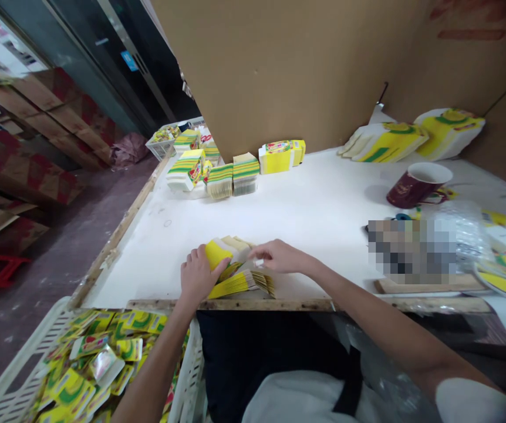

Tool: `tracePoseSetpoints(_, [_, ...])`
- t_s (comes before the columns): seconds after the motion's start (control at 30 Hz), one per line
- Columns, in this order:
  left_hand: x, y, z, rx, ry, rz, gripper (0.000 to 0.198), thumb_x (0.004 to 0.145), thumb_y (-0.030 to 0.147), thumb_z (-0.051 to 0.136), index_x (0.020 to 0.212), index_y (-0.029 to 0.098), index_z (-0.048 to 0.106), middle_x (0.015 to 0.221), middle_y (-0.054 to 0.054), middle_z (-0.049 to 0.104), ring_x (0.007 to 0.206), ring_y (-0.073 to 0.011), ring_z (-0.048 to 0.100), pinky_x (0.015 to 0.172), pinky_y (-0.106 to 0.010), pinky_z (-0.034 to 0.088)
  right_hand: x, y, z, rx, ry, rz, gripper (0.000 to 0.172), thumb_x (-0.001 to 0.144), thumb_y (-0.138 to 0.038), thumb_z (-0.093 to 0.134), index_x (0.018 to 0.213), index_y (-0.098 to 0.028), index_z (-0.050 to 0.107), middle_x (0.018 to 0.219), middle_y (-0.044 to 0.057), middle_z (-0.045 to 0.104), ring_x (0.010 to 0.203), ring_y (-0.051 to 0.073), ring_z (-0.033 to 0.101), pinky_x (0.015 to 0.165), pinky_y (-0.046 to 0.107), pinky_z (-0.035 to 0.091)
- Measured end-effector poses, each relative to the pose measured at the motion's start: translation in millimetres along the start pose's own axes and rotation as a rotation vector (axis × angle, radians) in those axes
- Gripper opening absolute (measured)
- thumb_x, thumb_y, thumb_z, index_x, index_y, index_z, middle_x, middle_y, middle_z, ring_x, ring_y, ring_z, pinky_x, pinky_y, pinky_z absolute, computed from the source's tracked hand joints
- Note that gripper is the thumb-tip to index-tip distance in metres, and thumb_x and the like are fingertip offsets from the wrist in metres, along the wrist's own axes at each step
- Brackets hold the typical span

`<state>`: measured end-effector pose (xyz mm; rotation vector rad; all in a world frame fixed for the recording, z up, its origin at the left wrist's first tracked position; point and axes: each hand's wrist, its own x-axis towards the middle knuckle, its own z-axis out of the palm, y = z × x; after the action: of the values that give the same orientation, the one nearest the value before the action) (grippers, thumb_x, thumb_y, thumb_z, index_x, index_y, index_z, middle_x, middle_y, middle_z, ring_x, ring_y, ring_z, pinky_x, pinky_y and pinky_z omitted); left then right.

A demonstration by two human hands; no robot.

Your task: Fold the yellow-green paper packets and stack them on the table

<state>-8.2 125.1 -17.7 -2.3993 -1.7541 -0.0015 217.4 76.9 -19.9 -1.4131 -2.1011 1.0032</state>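
Note:
My left hand (198, 273) grips the left end of a fanned stack of yellow and white flat cartons (218, 252), its thumb along the near side. A second fanned stack of yellow cartons (235, 285) lies just nearer, by the table's front edge. At the right end of the stacks is my right hand (279, 257), its fingers curled together. Something white shows at its fingertips; whether it is a wrap on a finger or something held, I cannot make out.
Bundled cartons (245, 173) stand at the back left of the white table (314, 200). More carton stacks (385, 142) lean on the cardboard wall (297, 70). A maroon mug (415, 187) and bubble wrap (459, 235) sit right. A white basket (19, 376) of yellow packets is below left.

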Motion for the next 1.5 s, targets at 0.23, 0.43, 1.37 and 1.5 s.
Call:
tracePoseSetpoints(0.23, [0, -1, 0.9, 0.002, 0.004, 0.004, 0.065, 0.078, 0.065, 0.033, 0.114, 0.012, 0.043, 0.098, -0.013, 0.057, 0.094, -0.0291, 0.055, 0.075, -0.038, 0.043, 12, 1, 21, -0.201, 0.259, 0.048, 0.037, 0.082, -0.008, 0.042, 0.110, -0.022, 0.062, 0.096, 0.006, 0.056, 0.080, 0.015, 0.054, 0.072, 0.026, 0.040])
tracePoseSetpoints(0.43, [-1, -1, 3.4, 0.011, 0.040, 0.005, 0.067, 0.078, 0.067, 0.033, 0.115, 0.012, 0.042, 0.098, -0.013, 0.057, 0.094, -0.0287, 0.055, 0.075, -0.038, 0.042, 13, -5, 26, -0.332, 0.298, 0.017, 0.024, 0.084, -0.012, 0.043, 0.095, -0.019, 0.062, 0.101, 0.008, 0.052, 0.097, 0.019, 0.047, 0.076, 0.027, 0.038])
tracePoseSetpoints(1.37, [0, -1, -0.3, 0.014, 0.002, 0.039, 0.060, 0.082, 0.061, 0.032, 0.112, 0.011, 0.043, 0.099, -0.013, 0.056, 0.095, -0.0279, 0.054, 0.076, -0.037, 0.042, 43, -27, 42, -0.052, 0.133, 0.261, 0.025, 0.079, -0.037, 0.052, 0.079, -0.019, 0.069, 0.076, 0.002, 0.070, 0.068, 0.013, 0.061, 0.055, 0.021, 0.039])
tracePoseSetpoints(1.5, [0, -1, -1.2, 0.008, 0.009, 0.031, 0.059, 0.083, 0.060, 0.028, 0.112, 0.011, 0.043, 0.100, -0.014, 0.056, 0.095, -0.0288, 0.054, 0.075, -0.038, 0.042, 40, -22, 36, -0.082, 0.188, 0.304, 0.025, 0.076, -0.036, 0.054, 0.087, -0.019, 0.069, 0.087, 0.006, 0.070, 0.078, 0.019, 0.062, 0.062, 0.025, 0.041])
